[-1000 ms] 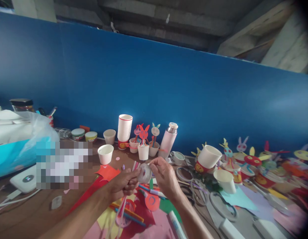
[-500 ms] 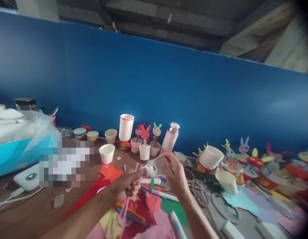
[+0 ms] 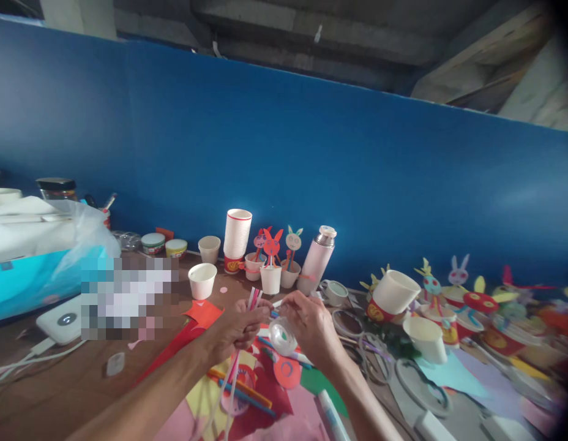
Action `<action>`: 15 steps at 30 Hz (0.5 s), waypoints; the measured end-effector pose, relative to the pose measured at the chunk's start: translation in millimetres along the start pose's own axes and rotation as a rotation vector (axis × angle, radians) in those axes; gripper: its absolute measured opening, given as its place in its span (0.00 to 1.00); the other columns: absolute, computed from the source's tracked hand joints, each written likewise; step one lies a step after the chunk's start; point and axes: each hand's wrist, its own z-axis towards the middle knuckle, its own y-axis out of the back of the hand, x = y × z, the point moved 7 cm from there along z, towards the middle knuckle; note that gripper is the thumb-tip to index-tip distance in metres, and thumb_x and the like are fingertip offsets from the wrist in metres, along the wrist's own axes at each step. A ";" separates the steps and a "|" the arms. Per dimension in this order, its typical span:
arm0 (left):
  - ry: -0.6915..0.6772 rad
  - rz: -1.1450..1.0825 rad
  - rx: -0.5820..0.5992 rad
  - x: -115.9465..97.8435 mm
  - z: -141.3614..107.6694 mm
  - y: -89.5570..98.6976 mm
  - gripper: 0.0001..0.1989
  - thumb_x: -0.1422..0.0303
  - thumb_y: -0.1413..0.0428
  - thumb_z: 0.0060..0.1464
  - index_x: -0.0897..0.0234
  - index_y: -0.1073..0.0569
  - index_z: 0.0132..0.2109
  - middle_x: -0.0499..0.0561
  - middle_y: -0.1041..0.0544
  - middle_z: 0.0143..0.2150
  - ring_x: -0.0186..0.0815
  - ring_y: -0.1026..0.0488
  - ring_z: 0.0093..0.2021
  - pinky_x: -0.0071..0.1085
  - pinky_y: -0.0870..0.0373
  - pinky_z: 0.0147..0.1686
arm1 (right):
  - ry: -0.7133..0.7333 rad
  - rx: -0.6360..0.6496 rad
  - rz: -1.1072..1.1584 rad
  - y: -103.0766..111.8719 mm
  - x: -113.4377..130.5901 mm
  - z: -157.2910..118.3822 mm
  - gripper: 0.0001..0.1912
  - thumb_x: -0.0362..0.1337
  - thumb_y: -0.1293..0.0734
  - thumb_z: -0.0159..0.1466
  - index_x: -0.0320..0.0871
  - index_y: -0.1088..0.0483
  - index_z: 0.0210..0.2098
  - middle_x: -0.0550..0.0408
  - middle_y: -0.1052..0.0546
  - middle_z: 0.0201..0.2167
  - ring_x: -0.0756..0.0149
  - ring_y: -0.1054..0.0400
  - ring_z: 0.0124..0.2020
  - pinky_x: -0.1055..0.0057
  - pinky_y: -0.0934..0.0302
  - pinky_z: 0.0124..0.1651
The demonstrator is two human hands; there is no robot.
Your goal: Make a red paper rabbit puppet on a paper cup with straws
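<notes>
My left hand (image 3: 247, 324) is closed around a few thin pink and white strips (image 3: 254, 298). Their ends stick up above the fist, and their long tails hang below it. Close beside it, my right hand (image 3: 309, 321) is closed, its fingertips pinched near the left thumb. A roll of clear tape (image 3: 283, 337) sits under the right palm, apparently held by the lower fingers, which are partly hidden. Below the hands lie an orange paper disc (image 3: 287, 372), several coloured sticks and red, pink and yellow paper.
Behind stand a stack of paper cups (image 3: 239, 236), cups holding paper rabbits (image 3: 272, 245) and a pink thermos (image 3: 317, 260). More decorated cups and scissors crowd the right. A white power bank (image 3: 61, 320) lies left, near a plastic bag (image 3: 82, 226).
The tape roll has dropped from between my fingertips to beneath my right palm. My hands have come closer together, and the strip ends now show above my left fist.
</notes>
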 end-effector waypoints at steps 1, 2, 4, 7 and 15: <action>0.003 0.004 0.002 -0.4 -0.4 -0.3 0.15 0.62 0.41 0.42 0.66 0.32 0.37 0.35 0.49 0.12 0.19 0.58 0.11 0.22 0.66 0.14 | 0.007 0.009 -0.005 -1.4 0.9 -0.3 0.09 0.32 0.43 0.60 0.45 0.33 0.31 0.59 0.26 0.25 0.68 0.37 0.29 0.74 0.47 0.36; 0.010 0.009 0.008 -0.4 -0.7 -0.8 0.15 0.62 0.41 0.42 0.66 0.31 0.37 0.35 0.49 0.12 0.19 0.58 0.11 0.22 0.66 0.14 | 0.014 0.013 -0.011 -2.6 1.6 -0.6 0.09 0.32 0.43 0.60 0.46 0.32 0.32 0.59 0.26 0.25 0.68 0.37 0.29 0.74 0.47 0.36; 0.023 0.019 0.015 0.0 -1.5 -1.5 0.15 0.62 0.40 0.41 0.65 0.31 0.36 0.35 0.49 0.11 0.19 0.58 0.11 0.23 0.66 0.14 | 0.032 0.012 -0.031 -4.2 3.4 -1.4 0.09 0.33 0.43 0.60 0.46 0.32 0.32 0.59 0.26 0.24 0.67 0.36 0.29 0.73 0.47 0.36; 0.035 0.034 0.017 1.0 -2.9 -3.2 0.16 0.62 0.39 0.39 0.65 0.32 0.34 0.35 0.48 0.11 0.19 0.59 0.11 0.23 0.67 0.14 | 0.063 0.002 -0.065 -5.5 7.7 -2.9 0.10 0.34 0.43 0.60 0.46 0.30 0.32 0.57 0.26 0.24 0.67 0.35 0.30 0.73 0.47 0.36; 0.048 0.078 0.024 0.4 -5.7 -9.7 0.16 0.61 0.38 0.37 0.66 0.32 0.30 0.35 0.49 0.10 0.19 0.58 0.11 0.23 0.66 0.14 | 0.106 0.007 -0.090 -7.7 15.7 -4.7 0.10 0.33 0.43 0.61 0.48 0.30 0.34 0.59 0.25 0.23 0.68 0.33 0.30 0.72 0.48 0.40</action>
